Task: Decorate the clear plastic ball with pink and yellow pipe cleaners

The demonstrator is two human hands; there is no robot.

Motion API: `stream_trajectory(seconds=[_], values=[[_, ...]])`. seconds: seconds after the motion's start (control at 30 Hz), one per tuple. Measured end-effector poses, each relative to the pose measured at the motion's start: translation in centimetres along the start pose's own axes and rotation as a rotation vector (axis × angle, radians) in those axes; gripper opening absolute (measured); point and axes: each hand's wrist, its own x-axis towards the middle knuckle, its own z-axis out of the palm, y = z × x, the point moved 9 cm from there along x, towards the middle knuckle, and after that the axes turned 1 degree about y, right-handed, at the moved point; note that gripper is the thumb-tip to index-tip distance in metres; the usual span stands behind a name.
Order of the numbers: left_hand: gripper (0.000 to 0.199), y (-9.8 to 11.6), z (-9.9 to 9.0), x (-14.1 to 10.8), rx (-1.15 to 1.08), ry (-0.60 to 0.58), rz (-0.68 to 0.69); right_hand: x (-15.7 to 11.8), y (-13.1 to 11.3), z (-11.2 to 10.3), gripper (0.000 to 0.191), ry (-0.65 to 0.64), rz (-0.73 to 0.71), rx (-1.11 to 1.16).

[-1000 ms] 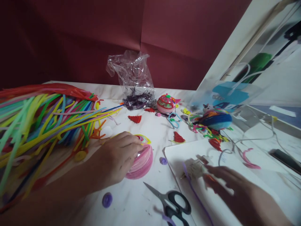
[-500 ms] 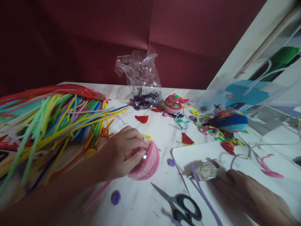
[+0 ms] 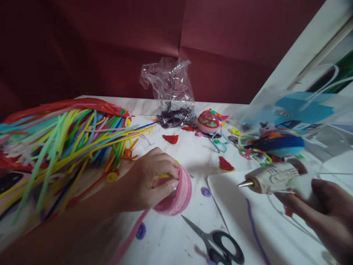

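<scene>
L hand [image 3: 156, 176] clamped on pink-wrapped ball [image 3: 184, 195], lower ctr, prob. to steady it; R hand [image 3: 327, 210] gripping glue gun [image 3: 273, 178], mid-right, pointed twd ball.

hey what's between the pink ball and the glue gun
In the head view, a purple disc near the pink ball, then white paper towards the glue gun.
</scene>
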Motion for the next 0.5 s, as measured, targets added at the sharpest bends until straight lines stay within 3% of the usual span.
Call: stream_trajectory(seconds=[0.13, 0.23, 0.37, 0.5], values=[[0.008, 0.1, 0.1, -0.2, 0.021, 0.014, -0.004, -0.2, -5.1, 0.6, 0.039, -0.043, -0.035, -0.023], [0.015, -0.2, 0.0, -0.6, 0.015, 0.039, -0.020, 0.1, -7.3, 1.7, 0.041, -0.080, -0.021, -0.038], [0.028, -0.3, 0.3, -0.9, -0.008, 0.016, -0.016, 0.3, -9.2, 3.2, 0.043, -0.106, -0.100, -0.045], [0.031, -0.1, 0.3, -1.0, -0.045, 0.034, -0.002, 0.5, -9.6, 4.1, 0.047, -0.117, -0.111, -0.007]])
